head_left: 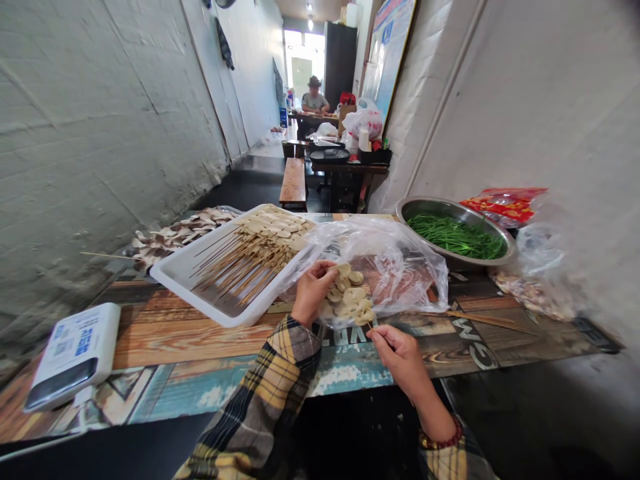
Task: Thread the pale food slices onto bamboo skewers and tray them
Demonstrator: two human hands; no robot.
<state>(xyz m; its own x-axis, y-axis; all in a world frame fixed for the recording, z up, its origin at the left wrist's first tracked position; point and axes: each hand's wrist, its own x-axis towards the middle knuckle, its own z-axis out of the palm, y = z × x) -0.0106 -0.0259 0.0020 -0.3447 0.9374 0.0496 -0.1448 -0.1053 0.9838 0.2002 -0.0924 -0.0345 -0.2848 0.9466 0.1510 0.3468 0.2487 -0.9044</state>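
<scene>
My left hand [313, 290] reaches into an open clear plastic bag [395, 267] and pinches a pale round slice [344, 269]. More such slices [353, 303] lie heaped in the bag just below it. My right hand [400, 353] is closed near the table's front edge, pinching the end of a thin bamboo skewer [371, 327] that points toward the slices. Left of the bag stands a white tray [175, 277] holding several skewers threaded with the same pale slices [250, 253].
A steel bowl of green stalks [457, 233] sits at the back right, with red [503, 203] and clear packets [537, 290] beside it. Loose skewers [483, 320] lie right of the bag. A white scale [70, 353] is at the front left. Another person [315, 99] sits far down the aisle.
</scene>
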